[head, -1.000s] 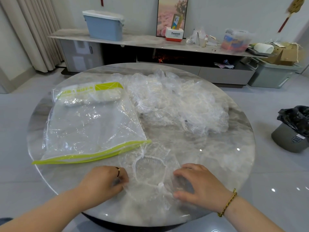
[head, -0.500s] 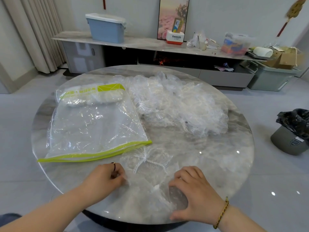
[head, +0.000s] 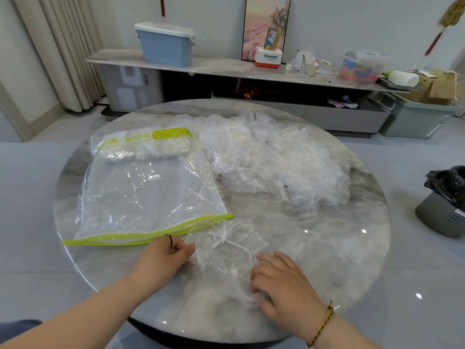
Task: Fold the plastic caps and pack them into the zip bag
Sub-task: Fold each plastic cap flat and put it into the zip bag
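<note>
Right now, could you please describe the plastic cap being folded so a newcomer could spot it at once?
On the round grey marble table, look at the near edge, beside the green-edged clear zip bag. A crumpled clear plastic cap lies held between the left hand and right hand. Unlike the heap of clear caps farther back, it lies alone.

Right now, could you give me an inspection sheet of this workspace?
Surface: round marble table, glossy.
Job's things: zip bag lying flat, folded caps at its far end; loose cap pile beside it; single cap at the near edge.
Clutter: blue bin on the cluttered sideboard.
Hands: left hand pinches the single cap; right hand grips its other side.
Cables: nothing seen.
Surroundings: curtain, lined waste bin on the floor.
</note>
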Demonstrator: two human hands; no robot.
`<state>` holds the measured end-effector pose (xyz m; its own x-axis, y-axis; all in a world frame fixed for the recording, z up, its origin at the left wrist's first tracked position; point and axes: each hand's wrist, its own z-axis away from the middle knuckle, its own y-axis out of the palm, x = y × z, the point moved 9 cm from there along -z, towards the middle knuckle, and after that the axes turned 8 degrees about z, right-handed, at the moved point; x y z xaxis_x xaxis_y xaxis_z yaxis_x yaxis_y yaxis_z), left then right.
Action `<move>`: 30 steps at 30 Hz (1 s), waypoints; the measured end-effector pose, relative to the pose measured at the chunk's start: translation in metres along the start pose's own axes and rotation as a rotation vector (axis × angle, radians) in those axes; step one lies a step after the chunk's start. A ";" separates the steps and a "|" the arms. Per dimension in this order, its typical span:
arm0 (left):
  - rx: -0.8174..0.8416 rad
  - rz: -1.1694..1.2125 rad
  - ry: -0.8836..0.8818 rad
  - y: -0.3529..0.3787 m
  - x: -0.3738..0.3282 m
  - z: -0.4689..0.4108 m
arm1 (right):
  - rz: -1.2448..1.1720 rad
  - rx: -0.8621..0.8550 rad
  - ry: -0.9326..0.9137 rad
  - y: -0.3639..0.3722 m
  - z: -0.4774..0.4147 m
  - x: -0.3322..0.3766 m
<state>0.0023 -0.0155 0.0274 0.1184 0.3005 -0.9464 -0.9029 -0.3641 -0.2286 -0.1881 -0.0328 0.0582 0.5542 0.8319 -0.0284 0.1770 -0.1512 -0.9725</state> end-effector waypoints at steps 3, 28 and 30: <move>-0.043 -0.109 0.034 -0.004 -0.004 -0.001 | -0.238 0.034 0.177 -0.001 -0.002 -0.020; 0.088 -1.122 0.848 0.076 -0.056 0.039 | -0.007 -0.096 0.200 -0.012 -0.041 0.005; 0.209 -1.236 0.695 0.079 -0.029 0.026 | 0.016 0.006 0.194 0.003 -0.042 0.003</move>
<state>-0.0837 -0.0299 0.0425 0.9779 -0.1834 -0.1003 -0.1092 -0.0389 -0.9933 -0.1521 -0.0532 0.0653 0.7035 0.7107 0.0006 0.1625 -0.1600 -0.9736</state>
